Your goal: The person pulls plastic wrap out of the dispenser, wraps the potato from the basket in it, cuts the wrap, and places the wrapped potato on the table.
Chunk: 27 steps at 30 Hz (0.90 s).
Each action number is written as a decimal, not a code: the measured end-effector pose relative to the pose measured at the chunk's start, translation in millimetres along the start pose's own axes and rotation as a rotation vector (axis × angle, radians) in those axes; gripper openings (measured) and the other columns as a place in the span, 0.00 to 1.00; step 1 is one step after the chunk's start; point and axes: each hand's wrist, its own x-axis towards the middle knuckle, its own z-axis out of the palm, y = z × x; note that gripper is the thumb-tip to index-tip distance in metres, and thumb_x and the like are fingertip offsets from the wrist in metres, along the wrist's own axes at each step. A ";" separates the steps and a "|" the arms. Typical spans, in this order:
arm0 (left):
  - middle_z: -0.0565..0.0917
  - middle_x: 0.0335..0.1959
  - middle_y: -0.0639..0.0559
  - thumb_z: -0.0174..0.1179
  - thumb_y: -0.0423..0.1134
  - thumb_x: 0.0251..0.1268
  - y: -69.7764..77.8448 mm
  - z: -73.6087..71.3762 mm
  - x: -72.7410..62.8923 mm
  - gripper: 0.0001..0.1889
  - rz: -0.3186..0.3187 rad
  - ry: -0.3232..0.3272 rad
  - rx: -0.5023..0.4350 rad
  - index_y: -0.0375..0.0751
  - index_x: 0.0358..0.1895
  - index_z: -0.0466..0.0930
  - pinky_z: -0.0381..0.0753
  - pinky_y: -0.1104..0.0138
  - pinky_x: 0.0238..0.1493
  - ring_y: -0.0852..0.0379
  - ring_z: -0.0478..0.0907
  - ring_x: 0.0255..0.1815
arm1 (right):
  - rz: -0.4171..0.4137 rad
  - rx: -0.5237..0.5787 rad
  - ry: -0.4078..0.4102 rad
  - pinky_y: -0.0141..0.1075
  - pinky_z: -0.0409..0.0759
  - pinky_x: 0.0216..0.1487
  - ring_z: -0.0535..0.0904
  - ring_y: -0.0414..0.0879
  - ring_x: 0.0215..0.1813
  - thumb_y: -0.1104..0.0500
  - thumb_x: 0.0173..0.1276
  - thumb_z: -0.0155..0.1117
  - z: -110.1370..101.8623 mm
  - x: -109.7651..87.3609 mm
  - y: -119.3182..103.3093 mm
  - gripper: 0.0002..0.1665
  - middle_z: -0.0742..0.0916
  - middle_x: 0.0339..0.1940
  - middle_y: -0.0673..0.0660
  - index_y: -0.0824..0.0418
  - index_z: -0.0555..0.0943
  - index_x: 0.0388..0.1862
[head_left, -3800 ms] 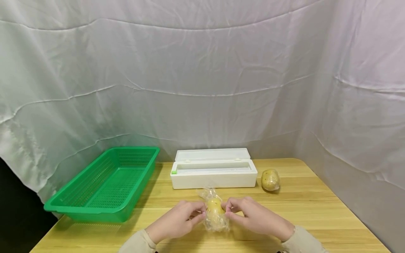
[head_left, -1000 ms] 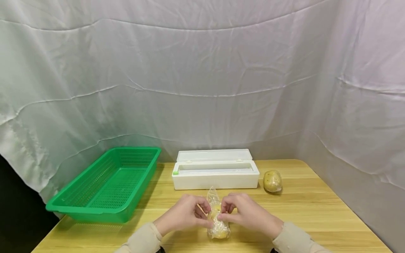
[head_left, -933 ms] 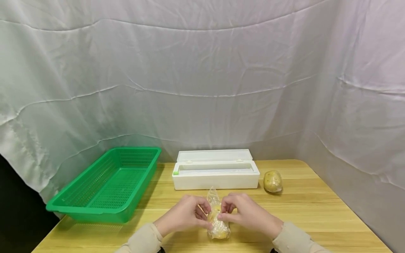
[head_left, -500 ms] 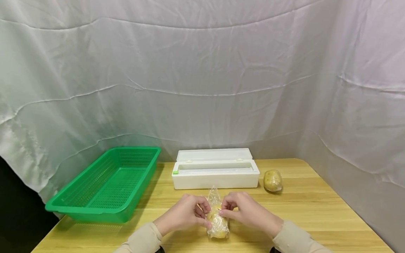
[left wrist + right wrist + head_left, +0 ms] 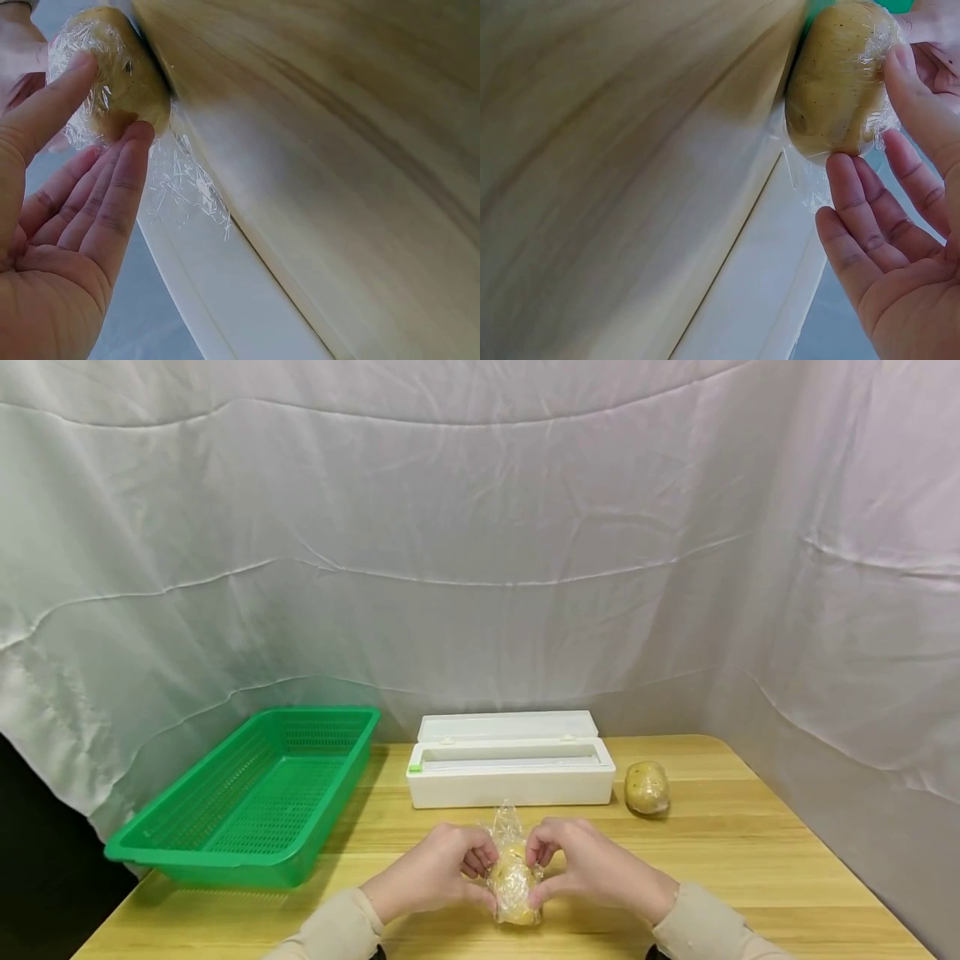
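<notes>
A potato (image 5: pixel 514 881) wrapped in crinkled clear cling film lies on the wooden table between both hands. From its far end a loose tail of cling film (image 5: pixel 507 820) sticks out toward the white box. My left hand (image 5: pixel 442 870) holds the potato's left side, thumb nearer me and fingers farther off; in the left wrist view its thumb (image 5: pixel 79 71) lies on the film. On the right side, my right hand (image 5: pixel 588 868) grips it the same way, fingertips at the potato (image 5: pixel 836 82) in the right wrist view. Film covers the potato's top in glossy wrinkles.
Behind the hands stands a white cling film box (image 5: pixel 510 789), lid up, a roll inside. A second film-wrapped potato (image 5: pixel 647 788) sits right of it. The green perforated basket (image 5: pixel 292 860) is at the left. A pale curtain (image 5: pixel 480 568) hangs behind the table.
My right thumb has come off the potato's top and down to its near right side. The film tail, earlier spread, now stands narrower at the far end. Basket and box stay put.
</notes>
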 end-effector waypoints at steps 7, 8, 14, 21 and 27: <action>0.93 0.40 0.54 0.85 0.38 0.51 -0.9 -1.7 -0.3 0.17 -0.008 0.000 -0.007 0.42 0.43 0.90 0.87 0.77 0.43 0.71 0.87 0.38 | 0.014 -0.009 0.008 0.36 0.86 0.50 0.83 0.32 0.42 0.42 0.56 0.85 -1.0 0.0 -1.7 0.19 0.87 0.38 0.39 0.48 0.85 0.38; 0.93 0.43 0.53 0.85 0.38 0.52 -1.0 -2.3 -0.9 0.18 -0.016 -0.005 -0.006 0.41 0.45 0.91 0.87 0.77 0.43 0.69 0.88 0.39 | 0.016 -0.027 0.012 0.36 0.86 0.52 0.83 0.33 0.44 0.41 0.57 0.84 -0.3 -0.7 -2.5 0.19 0.86 0.39 0.38 0.47 0.85 0.37; 0.90 0.58 0.39 0.82 0.38 0.59 -1.7 -5.0 -7.0 0.30 -0.075 -0.015 0.041 0.34 0.65 0.84 0.88 0.73 0.44 0.58 0.91 0.47 | -0.023 -0.211 0.068 0.52 0.82 0.66 0.79 0.47 0.64 0.34 0.63 0.78 3.4 -5.4 -7.2 0.16 0.86 0.58 0.46 0.39 0.83 0.35; 0.89 0.47 0.45 0.76 0.34 0.65 1.8 -7.2 -14.4 0.20 -0.015 0.095 0.138 0.36 0.58 0.85 0.85 0.74 0.40 0.61 0.85 0.43 | -0.101 -0.241 0.024 0.64 0.72 0.77 0.75 0.63 0.79 0.34 0.68 0.74 0.0 -5.2 -4.8 0.18 0.87 0.70 0.54 0.42 0.79 0.33; 0.88 0.45 0.54 0.73 0.35 0.68 19.1 -3.5 -22.4 0.10 0.122 0.108 0.251 0.43 0.49 0.88 0.84 0.74 0.45 0.67 0.81 0.43 | -0.112 -0.272 0.005 0.49 0.82 0.66 0.81 0.44 0.62 0.36 0.72 0.72 -1.4 -7.8 -4.5 0.15 0.88 0.54 0.40 0.41 0.79 0.40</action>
